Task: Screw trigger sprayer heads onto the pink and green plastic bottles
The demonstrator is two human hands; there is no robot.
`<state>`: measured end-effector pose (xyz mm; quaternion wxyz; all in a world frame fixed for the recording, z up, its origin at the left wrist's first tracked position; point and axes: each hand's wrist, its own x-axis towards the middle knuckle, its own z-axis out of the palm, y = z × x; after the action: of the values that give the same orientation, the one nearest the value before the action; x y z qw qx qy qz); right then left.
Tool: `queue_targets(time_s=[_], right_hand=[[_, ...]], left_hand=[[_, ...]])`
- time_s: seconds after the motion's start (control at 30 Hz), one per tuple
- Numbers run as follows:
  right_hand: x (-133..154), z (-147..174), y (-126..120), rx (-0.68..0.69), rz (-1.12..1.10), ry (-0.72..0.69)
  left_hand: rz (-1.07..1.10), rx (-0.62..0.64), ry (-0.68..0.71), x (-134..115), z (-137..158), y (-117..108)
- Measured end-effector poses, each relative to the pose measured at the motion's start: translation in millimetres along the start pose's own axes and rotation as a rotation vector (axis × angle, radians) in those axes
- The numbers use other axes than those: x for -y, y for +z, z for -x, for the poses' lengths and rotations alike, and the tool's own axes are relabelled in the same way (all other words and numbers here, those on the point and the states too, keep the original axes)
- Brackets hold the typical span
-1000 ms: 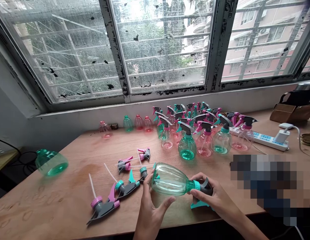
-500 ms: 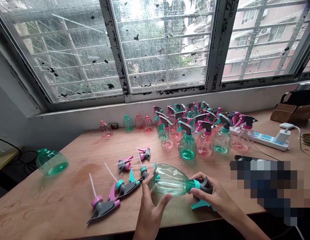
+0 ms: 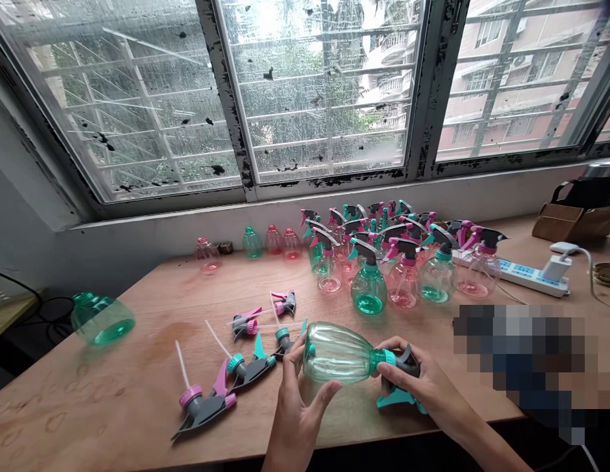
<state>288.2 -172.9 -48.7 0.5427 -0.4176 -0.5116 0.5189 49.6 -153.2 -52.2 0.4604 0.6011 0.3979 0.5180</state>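
Note:
A clear green spray bottle (image 3: 338,354) lies sideways in the air between my hands, its base to the left. My left hand (image 3: 299,400) is wrapped round the base end, thumb below and fingers behind. At the neck, my right hand (image 3: 413,377) grips the grey and teal spray head (image 3: 400,362), whose trigger (image 3: 400,398) points down. Head and bottle neck are joined. Left of my hands lie loose spray heads: a pink and grey one (image 3: 201,406), a teal and grey one (image 3: 246,368), and another teal one (image 3: 284,337) partly hidden by my left fingers.
Several assembled spray bottles (image 3: 368,288) stand at the back right, near a white power strip (image 3: 531,275). Headless bottles include a green one (image 3: 103,321) at the left edge and a pink one (image 3: 208,255) by the wall. A brown box (image 3: 574,219) sits far right.
The bottle and spray head have shifted very slightly to the right, and the bottle has rolled a little. Both hands keep their grip.

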Motion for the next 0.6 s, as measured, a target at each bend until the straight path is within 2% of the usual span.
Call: queue_targets(time_s=[0.13, 0.33, 0.6], right_hand=[[0.2, 0.2, 0.2, 0.004, -0.008, 0.004], [-3.9, -0.4, -1.8, -0.014, -0.094, 0.021], [-3.1, 0.0, -2.2, 0.022, -0.081, 0.007]], left_hand=[[0.027, 0.006, -0.003, 0.0, -0.6, 0.2], [-0.174, -0.019, 0.086, -6.8, -2.5, -1.4], [-0.091, 0.044, -0.002, -8.2, -0.2, -2.0]])
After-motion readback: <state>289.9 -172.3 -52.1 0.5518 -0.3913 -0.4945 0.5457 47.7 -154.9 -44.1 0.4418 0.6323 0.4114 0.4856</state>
